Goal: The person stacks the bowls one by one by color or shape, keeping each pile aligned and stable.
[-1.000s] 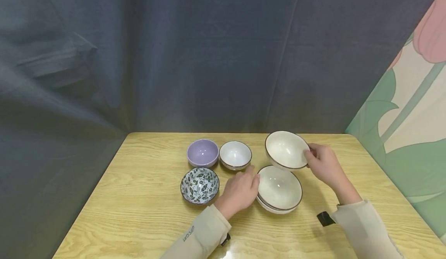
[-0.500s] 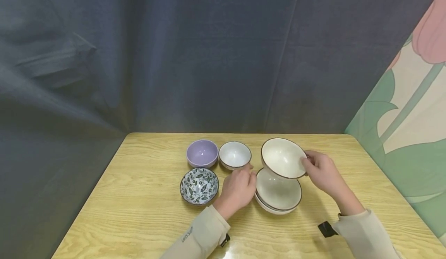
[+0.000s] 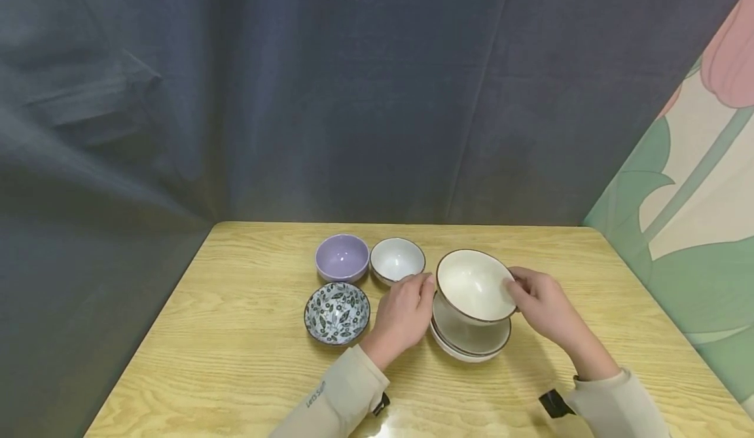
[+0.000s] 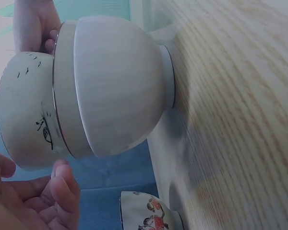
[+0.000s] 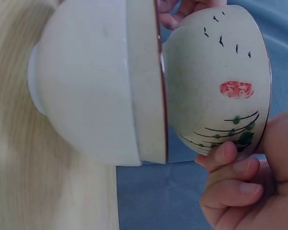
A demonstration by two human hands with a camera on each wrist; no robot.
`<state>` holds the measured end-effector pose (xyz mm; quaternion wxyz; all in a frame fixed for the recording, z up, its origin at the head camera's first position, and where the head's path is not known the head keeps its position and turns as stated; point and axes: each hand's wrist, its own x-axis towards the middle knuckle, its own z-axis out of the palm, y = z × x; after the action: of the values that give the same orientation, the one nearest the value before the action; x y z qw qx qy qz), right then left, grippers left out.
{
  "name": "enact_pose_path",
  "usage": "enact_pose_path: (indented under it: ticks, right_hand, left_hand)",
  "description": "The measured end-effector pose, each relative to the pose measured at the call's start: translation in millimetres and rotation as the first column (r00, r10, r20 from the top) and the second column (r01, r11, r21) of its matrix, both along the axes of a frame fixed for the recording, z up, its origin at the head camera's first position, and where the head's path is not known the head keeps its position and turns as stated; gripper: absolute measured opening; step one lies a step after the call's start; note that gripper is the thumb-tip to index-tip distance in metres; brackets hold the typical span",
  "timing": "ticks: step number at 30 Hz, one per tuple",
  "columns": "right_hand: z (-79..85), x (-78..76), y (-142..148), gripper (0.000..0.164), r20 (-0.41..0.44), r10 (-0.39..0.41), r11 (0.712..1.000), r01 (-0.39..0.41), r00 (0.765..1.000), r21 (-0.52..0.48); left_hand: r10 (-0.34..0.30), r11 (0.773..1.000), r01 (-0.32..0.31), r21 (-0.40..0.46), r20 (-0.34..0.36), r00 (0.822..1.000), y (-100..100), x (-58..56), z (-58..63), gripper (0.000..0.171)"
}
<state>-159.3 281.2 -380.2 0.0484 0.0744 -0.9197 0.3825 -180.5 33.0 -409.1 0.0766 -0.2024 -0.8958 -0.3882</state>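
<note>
My right hand (image 3: 543, 304) pinches the right rim of a cream bowl (image 3: 474, 286), thumb inside and fingers outside. The bowl is tilted above a stack, its base inside the upper stacked bowl's opening; contact there is unclear. Painted branches and a red stamp (image 5: 236, 89) mark its outside in the right wrist view. Below it, a brown-rimmed cream bowl (image 3: 471, 340) nests in a plain white bowl (image 4: 120, 86) standing on the table. Beside the stack's left edge is my left hand (image 3: 403, 313), its fingers loosely bent near the tilted bowl's base, gripping nothing.
Left of the stack are a purple bowl (image 3: 342, 258), a small white bowl (image 3: 397, 258) with a dark rim, and a leaf-patterned bowl (image 3: 337, 313). The wooden table (image 3: 235, 359) meets a dark curtain (image 3: 353, 97) behind and a flowered panel (image 3: 695, 228) at right.
My right hand has lowered the cream bowl toward me and slightly left, down to the stack. The left hand has barely shifted. The other bowls stay in place.
</note>
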Motion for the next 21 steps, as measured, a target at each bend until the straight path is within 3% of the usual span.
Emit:
enact_pose_path:
  ticks: [10, 17, 21]
  right_hand:
    - [-9.6, 5.5, 0, 0.037, 0.012, 0.017, 1.000, -0.017, 1.000, -0.026]
    - [-13.1, 8.6, -1, 0.038, 0.011, 0.006, 1.000, -0.006, 1.000, -0.023]
    - [-13.4, 9.5, -2, 0.037, 0.004, 0.000, 1.000, 0.000, 1.000, -0.019]
  left_hand:
    - [-0.044, 0.999, 0.043, 0.026, 0.034, 0.998, 3, 2.3, 2.0, 0.050]
    - [-0.035, 0.999, 0.035, -0.005, -0.009, 0.999, 5, 2.5, 1.0, 0.034]
    - [-0.017, 1.000, 0.016, -0.023, -0.053, 0.998, 7, 3.4, 0.0, 0.034]
